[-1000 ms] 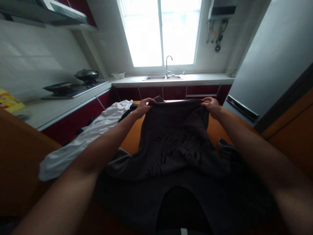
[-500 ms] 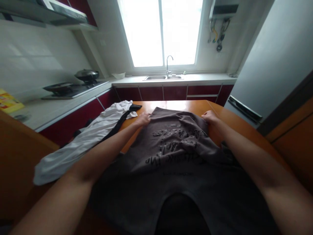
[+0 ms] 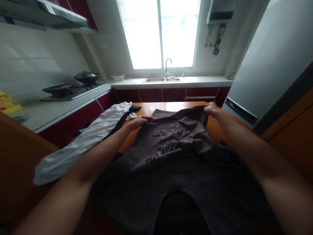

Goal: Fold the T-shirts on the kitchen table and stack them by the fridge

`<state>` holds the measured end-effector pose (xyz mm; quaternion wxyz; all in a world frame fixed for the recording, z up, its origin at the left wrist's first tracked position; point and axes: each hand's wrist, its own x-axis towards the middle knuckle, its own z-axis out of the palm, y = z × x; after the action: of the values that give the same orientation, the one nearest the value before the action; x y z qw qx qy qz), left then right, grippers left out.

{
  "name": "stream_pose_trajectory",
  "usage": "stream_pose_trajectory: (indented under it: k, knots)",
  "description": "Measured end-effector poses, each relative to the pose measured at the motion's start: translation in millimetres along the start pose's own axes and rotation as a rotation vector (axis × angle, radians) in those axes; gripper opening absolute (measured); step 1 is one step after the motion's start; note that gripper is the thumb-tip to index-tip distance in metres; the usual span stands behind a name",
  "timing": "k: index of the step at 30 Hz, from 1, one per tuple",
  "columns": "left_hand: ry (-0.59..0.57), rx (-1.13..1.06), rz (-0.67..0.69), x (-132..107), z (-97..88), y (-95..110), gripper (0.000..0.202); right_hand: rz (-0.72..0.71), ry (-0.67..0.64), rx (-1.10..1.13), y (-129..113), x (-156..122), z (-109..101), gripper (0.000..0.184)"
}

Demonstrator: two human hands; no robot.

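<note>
- The dark grey T-shirt (image 3: 176,143) lies across the wooden table (image 3: 146,107), directly in front of the person, its neckline (image 3: 181,193) nearest the body and its hem at the far side.
- The step in hand appears to be spreading and straightening the T-shirt, lettering facing up.
- The right hand (image 3: 212,109) has its fingers closed in a narrow pinch on the hem's right corner, holding that corner up so the cloth slopes away from it.
- The left hand (image 3: 139,121) is at the shirt's left edge near the hem, fingertips touching the fabric; whether they pinch it or merely rest there I cannot tell.
- Creases run through the lettering and bunch towards the right side, so the print is not yet smooth.
- The next move seems to call for drawing the right corner outward and laying it down level with the left, with light tension between the hands.
- A white garment (image 3: 97,129) lies to the left, with black cloth (image 3: 136,108) showing beside it.
</note>
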<state>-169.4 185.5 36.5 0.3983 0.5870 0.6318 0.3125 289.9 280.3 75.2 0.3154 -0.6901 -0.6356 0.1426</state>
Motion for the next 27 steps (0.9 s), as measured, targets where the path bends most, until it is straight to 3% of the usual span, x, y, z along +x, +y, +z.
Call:
stream_pose_trajectory:
  k: [3,5,7,10,15,21,24,27]
  knots:
    - [0.119,0.044,0.178,7.5,-1.1,-2.6,0.066,-0.016,0.209,-0.081,-15.8,28.9,-9.0,0.035]
    - [0.236,0.227,0.285,10.3,2.1,-8.0,0.070,-0.101,0.302,-0.122,-21.6,39.4,-6.1,0.040]
    - [0.318,0.434,0.261,10.8,7.2,-16.0,0.068,-0.141,0.314,-0.166,-23.0,39.4,5.5,0.049]
    - [0.364,0.574,0.150,9.5,13.8,-27.4,0.056,-0.112,0.207,-0.263,-19.7,22.6,32.5,0.059]
    - [0.435,0.746,0.162,20.8,16.7,-20.2,0.050,-0.045,-0.006,-0.374,-12.7,-21.0,63.2,0.041]
    - [0.218,0.776,0.207,57.1,24.6,-1.6,0.055,-0.144,-0.209,-0.432,1.8,-53.4,63.2,0.049]
    - [0.166,0.778,0.143,67.3,25.1,-8.7,0.058,-0.134,-0.256,-0.420,21.5,-53.1,59.9,0.056]
    - [0.184,0.801,0.022,72.0,21.3,-19.2,0.065,-0.089,-0.286,-0.374,44.1,-45.7,57.7,0.067]
